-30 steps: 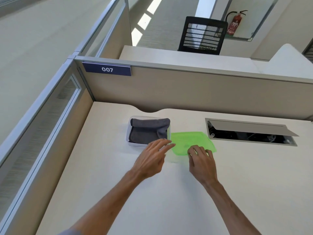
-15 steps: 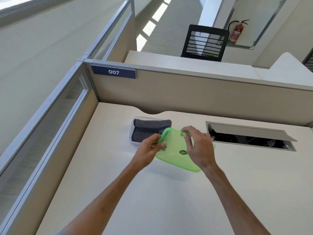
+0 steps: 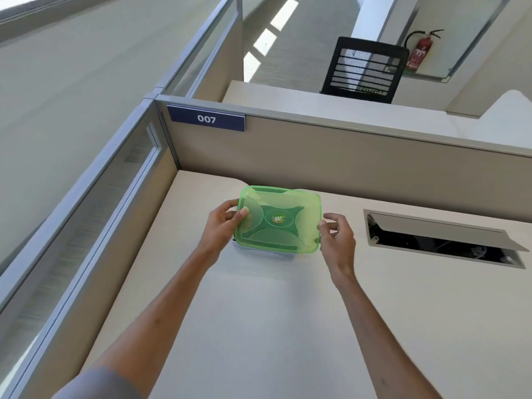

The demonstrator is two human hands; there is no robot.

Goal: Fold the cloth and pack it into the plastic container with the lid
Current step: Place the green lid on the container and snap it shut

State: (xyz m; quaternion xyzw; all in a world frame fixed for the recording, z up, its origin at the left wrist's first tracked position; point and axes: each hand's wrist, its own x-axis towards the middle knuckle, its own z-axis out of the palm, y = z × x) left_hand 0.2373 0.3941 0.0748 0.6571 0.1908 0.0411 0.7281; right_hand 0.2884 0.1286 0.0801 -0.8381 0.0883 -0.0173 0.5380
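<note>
Now up off the desk and over the container: green lid (image 3: 277, 220), lying flat on the desk half a second ago tilted between both hands, a second ago still flat to the right of the open box. Left to right around it: glass-topped partition (image 3: 86, 197) along the left edge, a blue "007" plate (image 3: 206, 119) on the far partition, pale desk (image 3: 259, 326), an open cable hatch (image 3: 443, 240) to the right. Farther off, a black mesh chair back (image 3: 364, 70) and a red fire extinguisher (image 3: 420, 51). Container (image 3: 259, 251) almost wholly hidden under the lid, only a sliver of clear wall showing at the near edge; cloth not visible. Left hand (image 3: 221, 228) pinching the lid's left edge, thumb on top. Right hand (image 3: 336, 239) half curled, thumb and fingertips on the lid's right edge.
</note>
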